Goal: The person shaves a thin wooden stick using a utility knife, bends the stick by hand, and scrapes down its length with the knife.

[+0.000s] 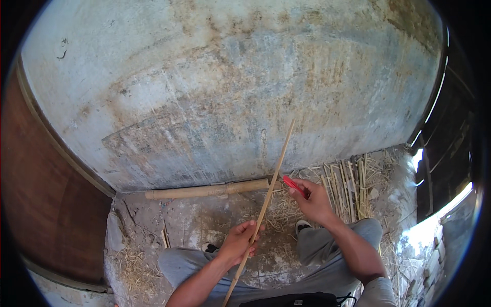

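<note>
Your L hand (238,244) is closed round a long, thin bamboo-like strip (271,189), gripping its lower half; the strip slants up to the R, btwn your knees, far end in front of the stained wall (204,102), low end running out of view; your R hand (313,202) has its fingers curled round a small red tool (295,187), tip pointing up-L, just beside the strip; can't tell if the two touch, nor the tool's exact type; a thick bamboo pole (209,191) lies on the floor along the wall's foot; R of it, nr the R hand, a bunch of thin sticks (348,187); pale shavings (134,268) are scattered at floor level, far L.
</note>
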### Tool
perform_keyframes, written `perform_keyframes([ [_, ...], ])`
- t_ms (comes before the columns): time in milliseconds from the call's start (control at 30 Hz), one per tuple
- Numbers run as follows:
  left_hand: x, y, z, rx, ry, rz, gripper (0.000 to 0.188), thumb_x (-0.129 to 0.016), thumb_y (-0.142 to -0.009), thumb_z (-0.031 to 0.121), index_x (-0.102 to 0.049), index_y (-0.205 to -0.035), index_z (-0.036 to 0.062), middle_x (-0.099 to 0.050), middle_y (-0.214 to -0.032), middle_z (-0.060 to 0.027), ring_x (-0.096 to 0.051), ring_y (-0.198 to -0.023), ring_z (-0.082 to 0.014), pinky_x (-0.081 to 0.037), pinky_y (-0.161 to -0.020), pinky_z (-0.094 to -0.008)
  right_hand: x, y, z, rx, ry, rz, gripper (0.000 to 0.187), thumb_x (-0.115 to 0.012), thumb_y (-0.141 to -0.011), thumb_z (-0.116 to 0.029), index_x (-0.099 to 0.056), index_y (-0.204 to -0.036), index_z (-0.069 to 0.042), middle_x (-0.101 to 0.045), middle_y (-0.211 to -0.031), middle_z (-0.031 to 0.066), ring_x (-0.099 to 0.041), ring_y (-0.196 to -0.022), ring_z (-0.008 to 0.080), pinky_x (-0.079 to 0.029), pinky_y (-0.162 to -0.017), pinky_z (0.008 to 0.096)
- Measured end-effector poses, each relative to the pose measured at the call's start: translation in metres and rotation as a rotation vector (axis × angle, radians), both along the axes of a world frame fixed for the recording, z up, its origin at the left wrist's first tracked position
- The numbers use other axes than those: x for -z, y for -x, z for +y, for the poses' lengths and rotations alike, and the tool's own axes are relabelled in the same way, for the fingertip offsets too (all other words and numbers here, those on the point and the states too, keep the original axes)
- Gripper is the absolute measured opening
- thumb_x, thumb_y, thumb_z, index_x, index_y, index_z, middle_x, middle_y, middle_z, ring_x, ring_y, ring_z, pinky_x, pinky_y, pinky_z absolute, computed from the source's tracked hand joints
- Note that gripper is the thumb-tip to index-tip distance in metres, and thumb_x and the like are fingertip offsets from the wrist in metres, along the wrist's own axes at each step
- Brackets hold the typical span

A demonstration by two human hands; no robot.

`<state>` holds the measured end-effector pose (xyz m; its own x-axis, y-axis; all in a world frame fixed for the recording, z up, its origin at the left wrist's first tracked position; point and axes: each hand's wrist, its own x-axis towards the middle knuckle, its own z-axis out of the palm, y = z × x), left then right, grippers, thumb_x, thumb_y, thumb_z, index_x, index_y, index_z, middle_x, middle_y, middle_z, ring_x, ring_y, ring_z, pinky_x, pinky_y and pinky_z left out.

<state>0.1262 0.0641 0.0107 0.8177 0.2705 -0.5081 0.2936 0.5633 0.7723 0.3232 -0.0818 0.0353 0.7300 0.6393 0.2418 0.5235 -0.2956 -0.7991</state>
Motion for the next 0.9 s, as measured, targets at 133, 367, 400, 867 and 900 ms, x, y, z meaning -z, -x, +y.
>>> perform_keyframes([
  [133, 0.007, -0.002, 0.000, 0.026, -0.006, 0.018, 0.036, -0.043, -0.105, 0.034, -0.059, -0.103, 0.0022, -0.048, -0.071, -0.0007, -0.041, -0.045, -0.0072, -0.034, -0.037, -0.0240, 0.022, 0.000, 0.000, 0.008, -0.240, 0.397, 0.031, -0.068, -0.093, -0.026, -0.069, -0.106, 0.003, -0.072, -0.085, 0.0079, -0.063, -0.072, 0.0098, -0.049, -0.065, 0.0277],
  [367, 0.009, -0.010, -0.013, 0.140, 0.037, 0.078, 0.032, -0.045, -0.105, 0.031, -0.059, -0.099, 0.0033, -0.046, -0.064, 0.0010, -0.043, -0.046, -0.0081, -0.035, -0.039, -0.0240, 0.049, 0.014, 0.007, -0.012, -0.280, 0.449, 0.031, -0.070, -0.092, -0.027, -0.070, -0.103, 0.002, -0.071, -0.084, 0.0052, -0.062, -0.075, 0.0077, -0.049, -0.068, 0.0256],
  [400, 0.009, -0.010, -0.014, 0.135, 0.023, 0.090, 0.031, -0.044, -0.105, 0.030, -0.059, -0.100, 0.0034, -0.047, -0.064, 0.0010, -0.043, -0.046, -0.0084, -0.035, -0.039, -0.0242, 0.051, 0.013, 0.008, -0.012, -0.284, 0.452, 0.031, -0.070, -0.092, -0.027, -0.070, -0.103, 0.002, -0.071, -0.084, 0.0052, -0.062, -0.075, 0.0077, -0.049, -0.068, 0.0256],
  [867, 0.020, -0.023, -0.018, 0.209, -0.469, -0.046, 0.024, -0.061, -0.098, 0.024, -0.060, -0.105, 0.0012, -0.058, -0.068, -0.0010, -0.058, -0.054, -0.0076, -0.048, -0.048, -0.0231, 0.049, 0.013, 0.012, 0.055, -0.291, 0.740, 0.021, -0.069, -0.092, -0.018, -0.069, -0.099, 0.002, -0.071, -0.081, 0.0039, -0.046, -0.056, 0.0014, -0.035, -0.048, 0.0225],
  [900, 0.021, -0.024, -0.017, 0.195, -0.513, -0.064, 0.025, -0.061, -0.098, 0.024, -0.060, -0.105, 0.0002, -0.058, -0.069, -0.0014, -0.058, -0.054, -0.0076, -0.048, -0.048, -0.0231, 0.050, 0.013, 0.013, 0.051, -0.285, 0.741, 0.021, -0.069, -0.092, -0.018, -0.069, -0.099, 0.002, -0.071, -0.081, 0.0039, -0.046, -0.056, 0.0014, -0.035, -0.048, 0.0225],
])
